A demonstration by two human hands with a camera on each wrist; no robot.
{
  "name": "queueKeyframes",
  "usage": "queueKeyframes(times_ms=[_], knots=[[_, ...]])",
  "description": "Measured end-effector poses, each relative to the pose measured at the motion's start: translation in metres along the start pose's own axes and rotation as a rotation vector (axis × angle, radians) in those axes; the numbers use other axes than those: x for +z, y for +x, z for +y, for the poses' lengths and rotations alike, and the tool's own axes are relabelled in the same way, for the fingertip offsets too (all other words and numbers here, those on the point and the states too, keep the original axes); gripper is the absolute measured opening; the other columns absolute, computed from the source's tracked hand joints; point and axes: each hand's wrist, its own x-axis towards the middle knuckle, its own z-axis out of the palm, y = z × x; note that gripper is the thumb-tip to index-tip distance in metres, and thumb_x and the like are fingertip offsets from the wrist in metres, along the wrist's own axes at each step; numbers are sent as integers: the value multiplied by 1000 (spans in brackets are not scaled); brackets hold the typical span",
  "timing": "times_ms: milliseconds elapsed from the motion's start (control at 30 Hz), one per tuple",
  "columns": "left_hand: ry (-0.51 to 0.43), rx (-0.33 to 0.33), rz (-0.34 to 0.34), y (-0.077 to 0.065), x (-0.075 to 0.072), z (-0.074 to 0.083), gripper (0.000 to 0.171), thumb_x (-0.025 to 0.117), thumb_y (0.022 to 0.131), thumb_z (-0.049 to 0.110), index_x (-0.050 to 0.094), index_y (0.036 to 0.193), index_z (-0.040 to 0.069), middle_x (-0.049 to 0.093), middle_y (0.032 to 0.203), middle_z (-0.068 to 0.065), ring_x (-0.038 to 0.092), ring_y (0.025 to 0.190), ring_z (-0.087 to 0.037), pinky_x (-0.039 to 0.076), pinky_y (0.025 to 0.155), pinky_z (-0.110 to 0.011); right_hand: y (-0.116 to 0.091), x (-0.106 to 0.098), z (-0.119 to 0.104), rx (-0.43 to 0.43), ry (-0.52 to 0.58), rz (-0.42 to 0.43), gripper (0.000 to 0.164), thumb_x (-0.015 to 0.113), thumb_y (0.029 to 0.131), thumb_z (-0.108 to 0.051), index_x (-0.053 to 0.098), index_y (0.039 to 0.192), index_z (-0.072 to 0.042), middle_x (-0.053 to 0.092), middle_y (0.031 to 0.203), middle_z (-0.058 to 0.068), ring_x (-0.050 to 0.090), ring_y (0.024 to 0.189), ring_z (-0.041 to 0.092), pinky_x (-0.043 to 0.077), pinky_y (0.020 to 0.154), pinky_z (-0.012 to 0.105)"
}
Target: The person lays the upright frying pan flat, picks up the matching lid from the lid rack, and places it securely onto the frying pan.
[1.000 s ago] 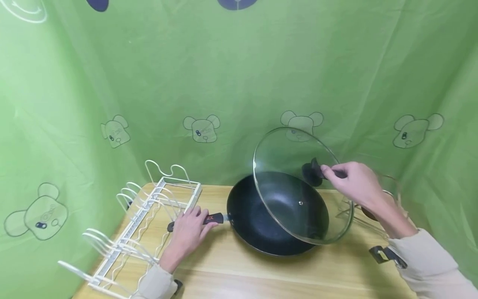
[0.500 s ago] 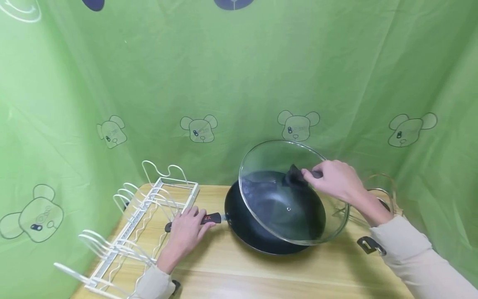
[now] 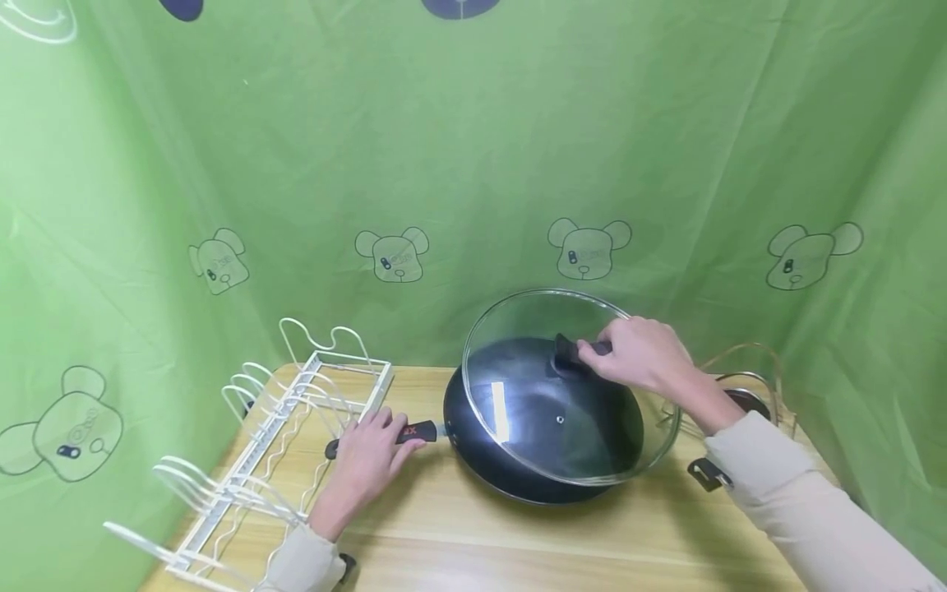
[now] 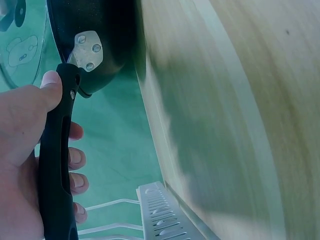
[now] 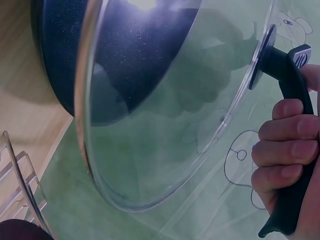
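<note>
A black wok (image 3: 481, 460) stands on the wooden table, its black handle (image 4: 56, 165) pointing left. My left hand (image 3: 367, 460) grips that handle; the left wrist view shows the thumb on one side and curled fingers on the other. Over the wok, a round glass lid (image 3: 503, 362) with a metal rim hangs tilted, its far side raised. My right hand (image 3: 639, 353) holds the lid by its black handle (image 5: 295, 200), fingers wrapped round it in the right wrist view. Whether the lid's near rim touches the wok cannot be told.
A white wire rack (image 3: 251, 460) lies along the table's left side, close to my left hand. Another wire rack (image 3: 773, 386), holding something dark and round, stands at the back right behind my right forearm. Green curtain (image 3: 473, 148) encloses the wooden table (image 3: 473, 551).
My right hand has brought the glass lid left and lower over the wok, and the lid lies flatter. The left hand has kept its grip on the wok handle.
</note>
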Motion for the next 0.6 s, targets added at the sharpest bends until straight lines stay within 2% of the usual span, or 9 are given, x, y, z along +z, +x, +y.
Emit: queueKeyframes(times_ms=[600], knots=[[-8,-6,2,0,-1,1,47,59,98,59,67,112,15,59,97,-5,59,93,-27,52,77,-46,8,26,-11,-20,10,-28,55,56,97,-51,44,54,-19,40,50,-6,39,47,13,36,44,30]])
